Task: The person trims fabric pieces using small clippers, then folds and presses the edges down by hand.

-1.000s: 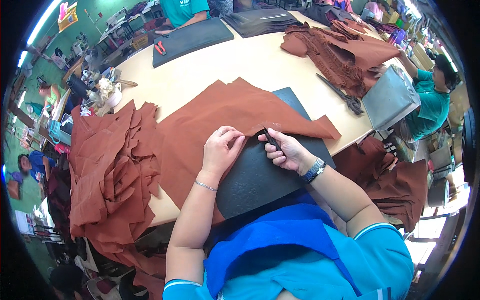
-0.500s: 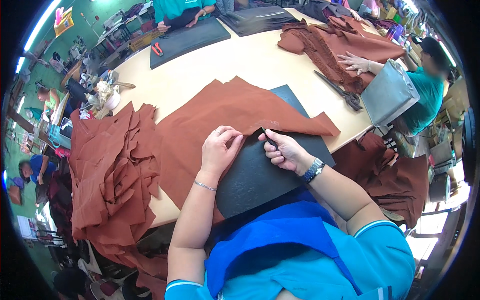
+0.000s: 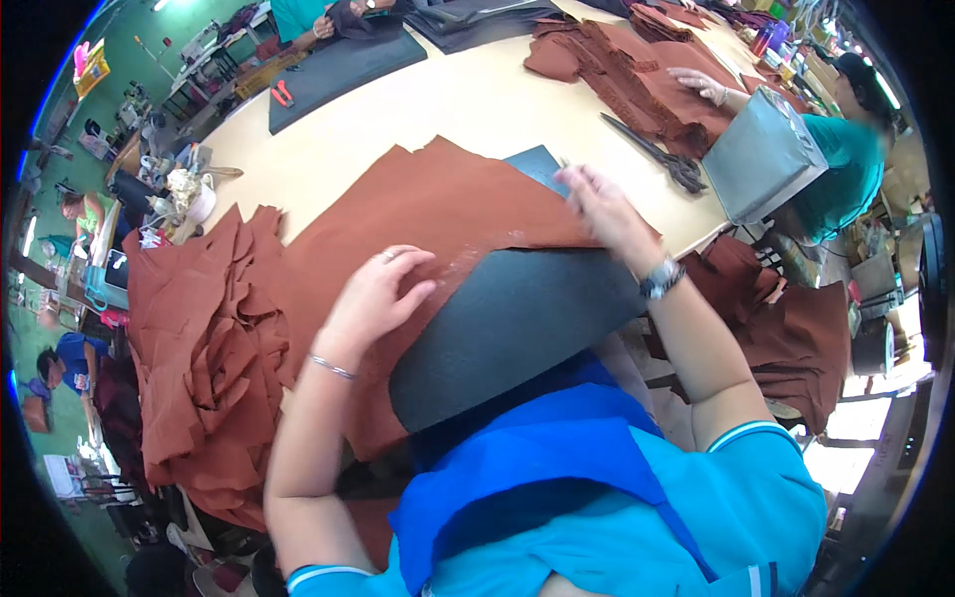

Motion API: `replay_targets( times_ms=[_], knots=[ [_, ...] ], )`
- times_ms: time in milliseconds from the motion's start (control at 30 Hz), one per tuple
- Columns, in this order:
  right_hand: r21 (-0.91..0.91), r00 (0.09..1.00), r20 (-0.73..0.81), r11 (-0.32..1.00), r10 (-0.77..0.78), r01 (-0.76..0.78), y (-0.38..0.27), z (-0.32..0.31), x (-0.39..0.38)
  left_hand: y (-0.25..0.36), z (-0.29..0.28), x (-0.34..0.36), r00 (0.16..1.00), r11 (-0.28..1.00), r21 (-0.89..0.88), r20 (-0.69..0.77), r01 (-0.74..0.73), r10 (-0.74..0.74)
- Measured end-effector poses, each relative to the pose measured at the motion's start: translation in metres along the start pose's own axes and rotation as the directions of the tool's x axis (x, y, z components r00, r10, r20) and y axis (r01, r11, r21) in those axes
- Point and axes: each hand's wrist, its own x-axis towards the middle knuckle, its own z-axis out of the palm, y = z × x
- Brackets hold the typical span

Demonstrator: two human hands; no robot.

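Note:
My left hand (image 3: 373,298) hovers at or just over the lower left part of a rust-brown fabric piece (image 3: 408,199), fingers curved and apart with nothing held. My right hand (image 3: 602,209), blurred by motion, is up over the fabric's right part, fingers closed on a thin small tool (image 3: 563,171), only faintly visible. The fabric lies over a black board (image 3: 507,328), which shows bare toward me and at the far corner, with pale marks along the fabric's edge.
Rust fabric piles (image 3: 199,338) lie at left and far right. Large shears (image 3: 657,154), a grey box (image 3: 766,159), red-handled tool (image 3: 281,92) on a dark board (image 3: 348,75) and a white container (image 3: 196,199) are on the table (image 3: 348,139). Co-workers (image 3: 841,174) work around it.
My hands have moved apart: the right rose forward and rightward with the tool, the left shifted left. More black board shows. A co-worker's hand reached onto the right-hand fabric pile.

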Motion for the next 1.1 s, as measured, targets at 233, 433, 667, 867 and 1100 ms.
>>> replay_targets(
  times_ms=[233,433,667,867,1100],
  knots=[
    [-0.781,0.964,-0.239,0.614,-0.117,-0.119,0.066,-0.120,0.066,-0.040,-0.006,0.004,0.927,0.923,0.276,0.335,-0.267,0.168],
    [-0.616,0.817,0.228,0.572,-0.530,0.542,-0.002,0.022,-0.022,-0.038,0.055,0.058,0.575,0.682,-0.157,-0.423,0.714,-0.700],
    [-0.742,0.911,0.291,0.532,-0.292,0.407,0.012,0.039,-0.067,-0.028,0.007,0.027,0.967,0.961,0.113,-0.046,0.253,-0.249],
    [-0.633,0.933,0.359,0.744,0.036,0.214,-0.008,-0.026,-0.027,0.025,0.007,-0.054,0.895,0.830,0.399,0.047,0.390,-0.444],
    [-0.640,0.908,0.419,0.715,0.018,0.281,0.000,-0.044,-0.014,0.178,-0.066,-0.043,0.885,0.468,-0.879,0.287,0.090,0.368]
  ],
)
